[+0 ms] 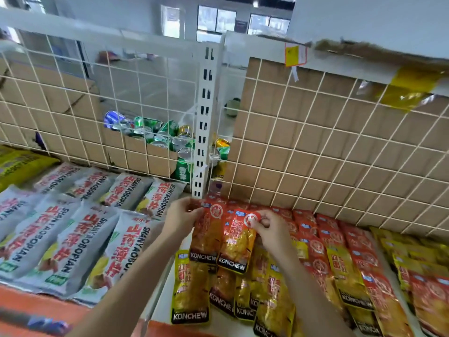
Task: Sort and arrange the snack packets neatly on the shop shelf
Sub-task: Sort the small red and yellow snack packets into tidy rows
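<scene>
Yellow KONCHEW packets [190, 288] lie jumbled at the near edge of the shelf [163, 303]. Farther in, the left hand [181, 220] pinches the top of the left red packet [206, 235], and the right hand [269, 231] pinches the top of the right red packet [237, 244]; the two packets overlap. The step looks like lining up the reds. Next, they probably need laying flat beside the red row [323, 239] to the right.
</scene>
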